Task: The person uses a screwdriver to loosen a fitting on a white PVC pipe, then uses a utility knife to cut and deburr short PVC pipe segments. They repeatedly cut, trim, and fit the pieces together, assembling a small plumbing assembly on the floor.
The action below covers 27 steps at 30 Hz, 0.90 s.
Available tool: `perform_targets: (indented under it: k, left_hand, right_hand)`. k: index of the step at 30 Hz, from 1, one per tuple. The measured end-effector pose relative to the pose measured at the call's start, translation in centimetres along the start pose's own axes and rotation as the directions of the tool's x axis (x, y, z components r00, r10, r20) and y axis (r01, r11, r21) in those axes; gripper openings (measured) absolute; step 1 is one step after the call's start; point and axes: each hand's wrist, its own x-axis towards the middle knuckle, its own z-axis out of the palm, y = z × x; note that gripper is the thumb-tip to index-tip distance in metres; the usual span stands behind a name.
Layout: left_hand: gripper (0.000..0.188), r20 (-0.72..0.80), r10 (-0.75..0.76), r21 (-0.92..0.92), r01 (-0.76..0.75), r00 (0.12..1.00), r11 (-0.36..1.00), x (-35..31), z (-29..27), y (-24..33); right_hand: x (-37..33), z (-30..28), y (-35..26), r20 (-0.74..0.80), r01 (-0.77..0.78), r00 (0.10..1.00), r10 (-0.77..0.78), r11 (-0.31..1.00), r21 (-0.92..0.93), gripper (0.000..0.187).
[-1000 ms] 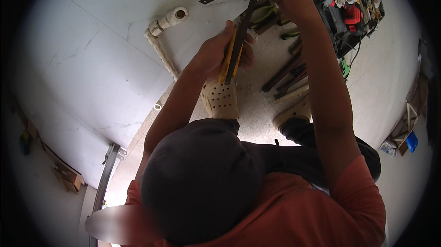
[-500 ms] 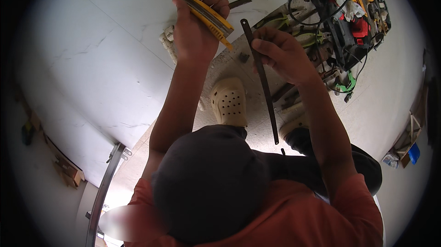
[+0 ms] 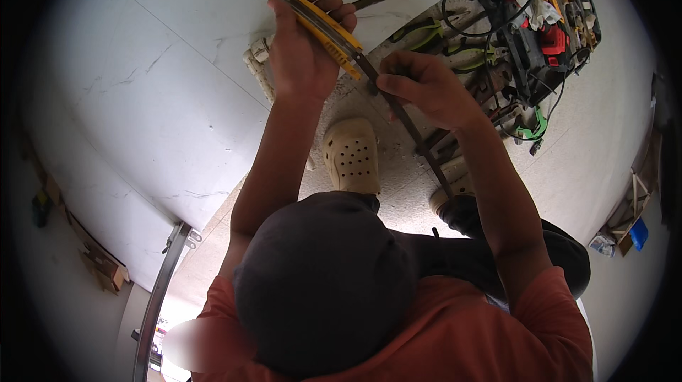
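My left hand [image 3: 304, 55] is wrapped round a yellow utility knife [image 3: 320, 25] with a metal channel along its body. The knife slants down to the right. Between thumb and fingers, my right hand [image 3: 426, 87] pinches a long, thin, dark hacksaw blade [image 3: 419, 142]. The blade's upper end meets the lower right end of the knife; whether it is inside the channel I cannot tell. Its far end reaches down toward my right shoe. A short dark blade piece [image 3: 370, 1] shows beyond my left fingertips; whether they hold it I cannot tell.
To the right stands a black toolbox [image 3: 522, 76] heaped with tools and a looped cable. Green-handled pliers [image 3: 425, 39] and other tools lie beside it. A large white panel [image 3: 177, 90] spreads to the left. My beige clog [image 3: 352, 158] rests on the floor below my hands.
My right hand has turned the hacksaw blade and brought its upper end left and down to the knife's end. The left hand and the knife have hardly moved.
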Motion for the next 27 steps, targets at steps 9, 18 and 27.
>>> perform_targets:
  k: [9, 18, 27]
  left_hand:
    - [0.061, -0.014, -0.038, 0.1, 0.039, 0.999, 0.994, -1.1, 0.6, -1.5]
    - [0.058, -0.13, -0.011, -0.156, -0.01, 0.991, 0.988, 0.1, -1.5, -0.9]
    - [0.06, -0.104, 0.006, -0.072, -0.014, 0.995, 0.997, 0.0, -0.4, -0.2]
  right_hand:
    - [0.9, 0.3, 0.1, -0.177, 0.015, 0.983, -0.044, 0.987, -0.161, 0.032]
    - [-1.8, 0.2, -1.2, -0.17, -0.123, 0.981, 0.097, 0.981, -0.152, 0.035]
    - [-2.9, -0.1, -2.4, -0.012, -0.233, 0.972, 0.233, 0.966, -0.113, 0.029]
